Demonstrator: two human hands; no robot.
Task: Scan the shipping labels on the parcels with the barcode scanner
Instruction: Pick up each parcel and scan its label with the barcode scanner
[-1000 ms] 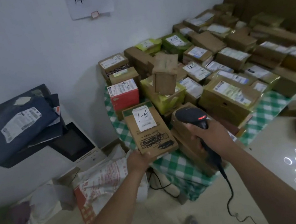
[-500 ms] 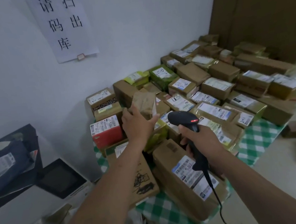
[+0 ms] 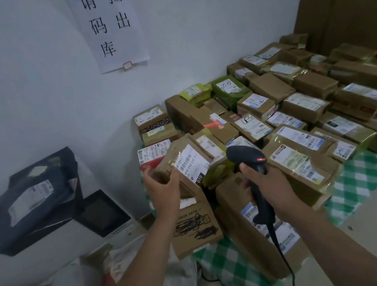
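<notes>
My left hand [image 3: 163, 191] grips a small brown cardboard parcel [image 3: 185, 160], tilted so its white shipping label [image 3: 192, 163] faces up and toward me. Just to its right, my right hand [image 3: 265, 185] holds the black barcode scanner [image 3: 246, 158] by its handle, a red light glowing on its head, which sits close beside the label. The scanner's cable hangs down past the table's front. Many more labelled brown and green parcels [image 3: 300, 105] cover the table with the green-checked cloth [image 3: 358, 180].
A flat brown box [image 3: 196, 228] with black scribbles and a large box [image 3: 250, 227] lean at the table's near edge. Dark blue mail bags [image 3: 33, 199] lie on a white unit at left. White sacks [image 3: 81, 283] sit on the floor. A paper sign [image 3: 109, 24] hangs on the wall.
My left hand let go of the flat scribbled box, reached onto the pile, took the small brown parcel and pulled it back with its label turned up beside the scanner.
</notes>
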